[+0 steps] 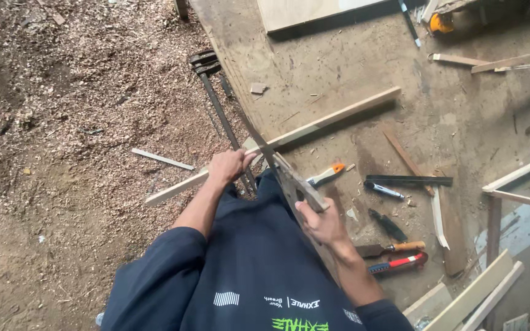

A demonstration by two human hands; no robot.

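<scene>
A long pale wood strip [332, 116] lies diagonally over the edge of a worn workbench [351, 67], its lower end sticking out past the edge. My left hand [228, 167] grips the strip at the bench edge. My right hand [315, 219] holds the wooden handle of a hand saw [264, 147], whose dark blade crosses the strip beside my left hand. My dark sweatshirt hides the bench edge below the hands.
Two dark bar clamps [216, 101] hang off the bench edge. On the bench lie an orange-tipped utility knife [326, 176], a black ruler [409, 180], a pen [384, 190], a chisel [391, 248], a red cutter [397, 263] and wood offcuts. Sawdust covers the floor [75, 122].
</scene>
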